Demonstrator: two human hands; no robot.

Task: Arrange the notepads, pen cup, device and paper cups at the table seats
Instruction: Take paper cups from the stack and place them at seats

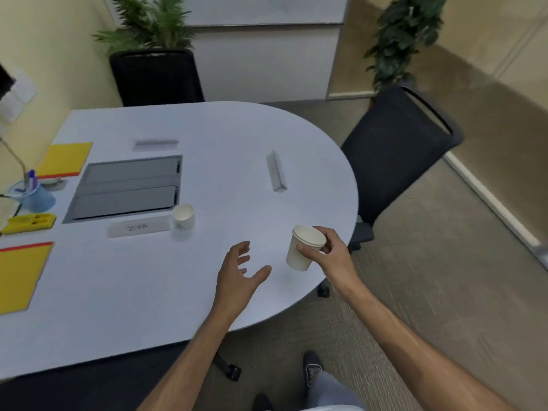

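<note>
My right hand point(327, 252) grips a white paper cup point(302, 250), tilted, just above the white table point(124, 280) near its rounded right end. My left hand point(240, 271) hovers open beside it, fingers spread, holding nothing. A second paper cup point(184, 215) stands upright near the table's middle. Two yellow notepads lie at the left, one at the far side point(63, 159) and one at the near edge point(20, 277). A blue pen cup point(35, 194) with pens stands at the far left. A yellow device point(29, 223) lies just in front of it.
A grey cable hatch point(127, 188) is set into the tabletop. Three name cards sit around it: near point(138, 227), far point(155, 144) and right point(276, 175). Black chairs stand at the far side point(155, 77) and right end point(397, 149). Potted plants stand behind.
</note>
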